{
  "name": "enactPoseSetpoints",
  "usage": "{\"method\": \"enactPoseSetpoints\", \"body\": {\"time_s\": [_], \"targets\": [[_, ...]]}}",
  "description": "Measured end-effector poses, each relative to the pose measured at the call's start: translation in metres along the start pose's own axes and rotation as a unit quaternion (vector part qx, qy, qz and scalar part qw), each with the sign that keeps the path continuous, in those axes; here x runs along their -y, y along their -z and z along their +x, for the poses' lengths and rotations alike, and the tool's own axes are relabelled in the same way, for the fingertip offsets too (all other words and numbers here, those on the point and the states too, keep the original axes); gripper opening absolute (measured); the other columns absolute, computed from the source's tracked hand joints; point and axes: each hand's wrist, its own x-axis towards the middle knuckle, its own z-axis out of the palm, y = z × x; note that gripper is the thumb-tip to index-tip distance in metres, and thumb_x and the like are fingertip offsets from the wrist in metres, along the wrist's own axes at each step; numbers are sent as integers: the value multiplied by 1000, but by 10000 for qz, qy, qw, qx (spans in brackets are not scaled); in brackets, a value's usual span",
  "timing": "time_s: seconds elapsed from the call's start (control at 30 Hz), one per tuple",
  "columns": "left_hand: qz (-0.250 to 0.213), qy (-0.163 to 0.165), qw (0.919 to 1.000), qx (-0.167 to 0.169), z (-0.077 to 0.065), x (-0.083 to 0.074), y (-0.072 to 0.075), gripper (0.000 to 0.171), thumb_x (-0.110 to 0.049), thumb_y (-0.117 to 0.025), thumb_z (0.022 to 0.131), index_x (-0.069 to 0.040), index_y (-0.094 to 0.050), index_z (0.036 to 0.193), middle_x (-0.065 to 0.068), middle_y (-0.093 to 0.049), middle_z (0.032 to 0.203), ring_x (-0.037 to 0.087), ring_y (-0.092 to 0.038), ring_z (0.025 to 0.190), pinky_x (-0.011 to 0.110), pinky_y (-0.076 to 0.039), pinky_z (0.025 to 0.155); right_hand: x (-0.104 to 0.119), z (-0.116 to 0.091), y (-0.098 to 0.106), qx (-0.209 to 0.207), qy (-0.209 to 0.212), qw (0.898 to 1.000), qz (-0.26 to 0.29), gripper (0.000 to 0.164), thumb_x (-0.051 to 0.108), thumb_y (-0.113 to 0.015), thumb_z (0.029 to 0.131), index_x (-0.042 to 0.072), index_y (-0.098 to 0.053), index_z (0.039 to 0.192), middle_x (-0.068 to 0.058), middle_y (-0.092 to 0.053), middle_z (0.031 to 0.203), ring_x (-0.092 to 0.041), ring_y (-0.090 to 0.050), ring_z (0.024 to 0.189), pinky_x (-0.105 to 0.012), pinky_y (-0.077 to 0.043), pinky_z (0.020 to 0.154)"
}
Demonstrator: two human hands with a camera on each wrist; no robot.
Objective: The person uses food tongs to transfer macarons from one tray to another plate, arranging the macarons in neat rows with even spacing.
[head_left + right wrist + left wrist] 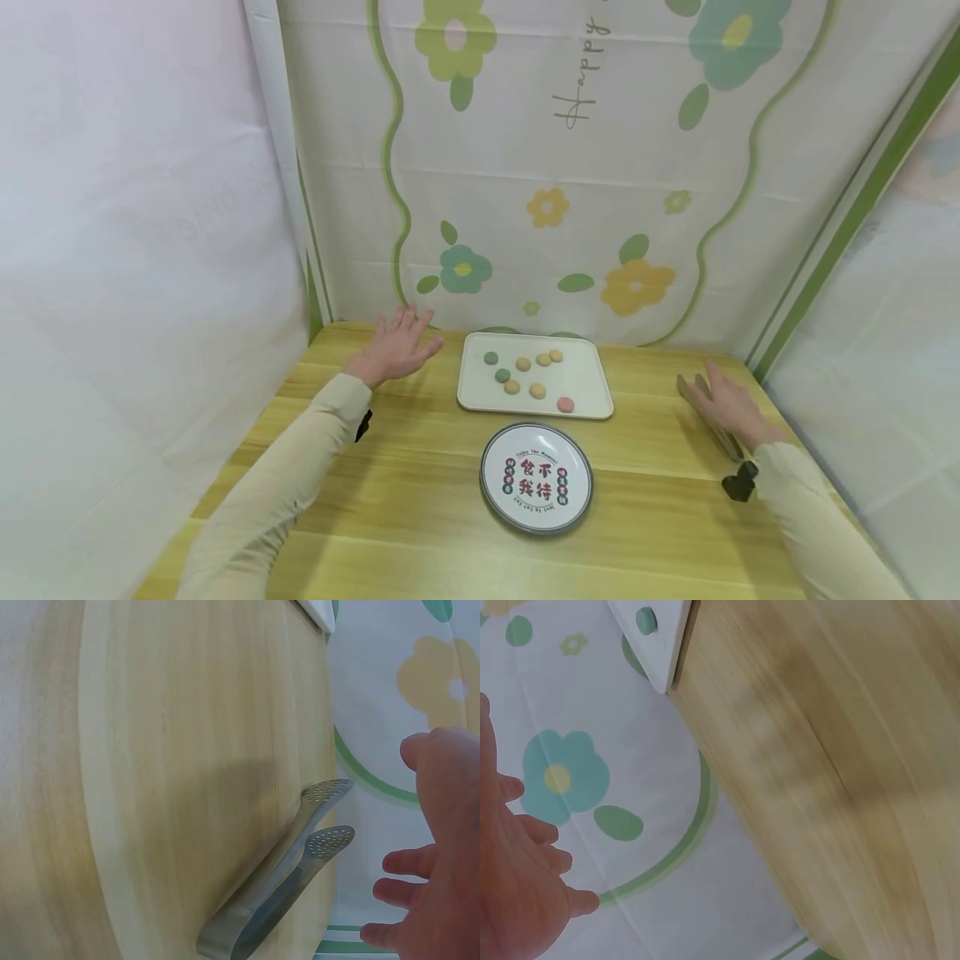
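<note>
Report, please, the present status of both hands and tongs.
Left hand open, empty. Right hand open near metal tongs. Tongs ungripped on wood-grain table. No obstruction visible.

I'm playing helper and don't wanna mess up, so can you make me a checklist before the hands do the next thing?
1. Are the tongs ready on the table? Ok: they lie there with their tips apart.
2. Does the right hand grip them? Not ok: it hovers by them, fingers not round them.
3. Is the left hand free? Ok: it holds nothing, and its fingers are spread.
4. Are the round pieces on the tray? Ok: eight there, two green, one pink, five yellowish.
5. Is the plate face up? Ok: its printing shows.
6. Are the tongs clean? Cannot tell.
</note>
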Motion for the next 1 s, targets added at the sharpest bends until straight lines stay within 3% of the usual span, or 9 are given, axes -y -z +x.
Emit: {"method": "enactPoseSetpoints", "body": {"time_s": [0.37,0.63,0.9,1.0], "targets": [[-275,-90,9996,-60,-7,-10,-14,78,-63,-22,101,-13,-11,159,24,-3,164,44,-1,151,72,-7,118,-10,-5,-10,167,-238,9996,-24,85,56,-21,104,-9,6,152,-51,-18,144,-73,-19,124,-85,-21,97],[-465,-102,9989,-2,-10,-13,-31,79,-65,-22,100,-14,-8,159,22,3,164,42,3,152,70,-3,119,-19,-9,-21,231,-317,9992,-65,79,47,-25,105,-10,3,152,-53,-19,142,-76,-21,120,-83,-27,96],[-530,-183,9984,-25,-14,-20,-43,78,-63,-24,101,-15,-7,159,23,-1,164,41,4,152,69,-2,119,-26,-11,-24,89,-366,9992,-130,82,49,-26,105,-15,0,150,-55,-20,139,-77,-23,118,-83,-27,94],[-566,-204,9982,-13,-17,-21,-48,78,-64,-25,100,-15,-11,159,23,-5,164,41,-2,152,69,-5,120,-26,-13,-25,-29,-389,9991,-183,82,49,-28,105,-17,-5,149,-56,-24,136,-76,-27,115,-82,-31,93]]}}
